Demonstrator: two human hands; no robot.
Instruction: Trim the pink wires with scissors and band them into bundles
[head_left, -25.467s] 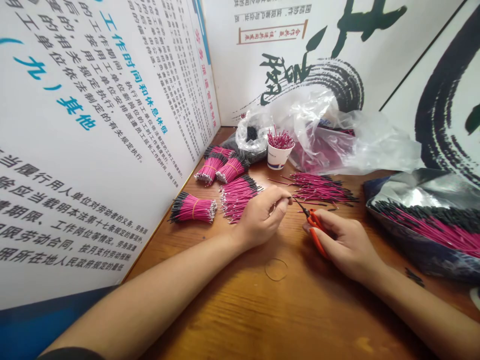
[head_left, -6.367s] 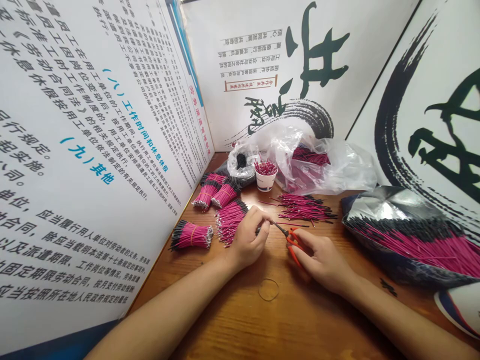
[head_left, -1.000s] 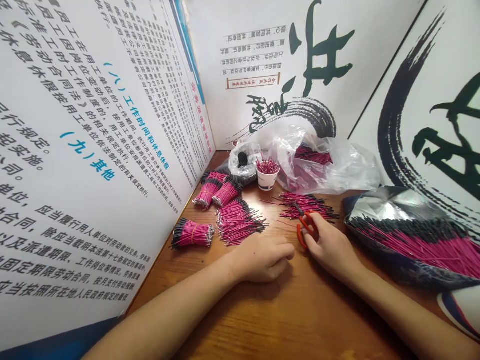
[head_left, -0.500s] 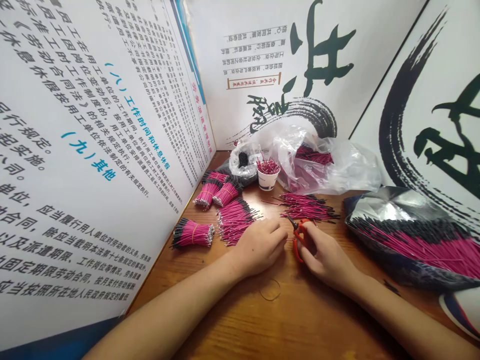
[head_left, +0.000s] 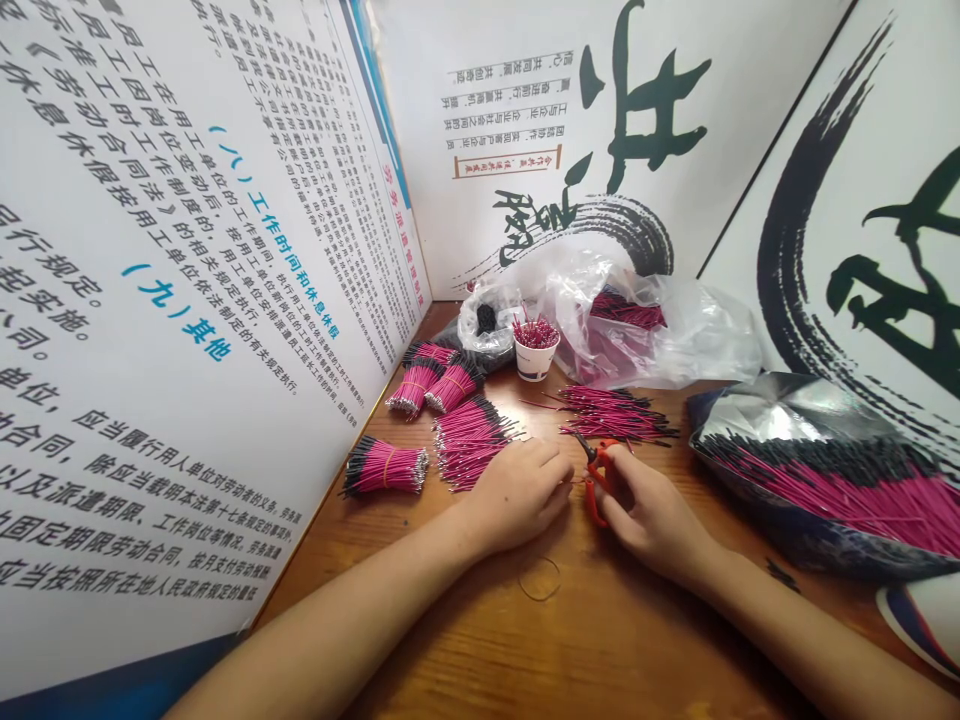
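My left hand (head_left: 517, 492) rests on the wooden table (head_left: 600, 640) with its fingers curled and pinched together, just right of a loose fan of pink wires with black tips (head_left: 471, 440). What it pinches is too small to make out. My right hand (head_left: 651, 510) grips small orange-handled snips (head_left: 594, 470), whose tip points up and left towards the left fingertips. The two hands nearly touch. A loose pile of the same pink wires (head_left: 611, 415) lies just beyond the snips.
Banded pink wire bundles (head_left: 384, 468) (head_left: 431, 382) lie along the left printed board. A white cup of pink pieces (head_left: 534, 350) and clear plastic bags (head_left: 645, 320) stand at the back. A dark bag of wires (head_left: 825, 480) fills the right. A rubber band (head_left: 540, 578) lies near my wrists.
Over the last second my right hand drew back from the far wire pile with the snips and met the left hand. The left hand shifted slightly forward.
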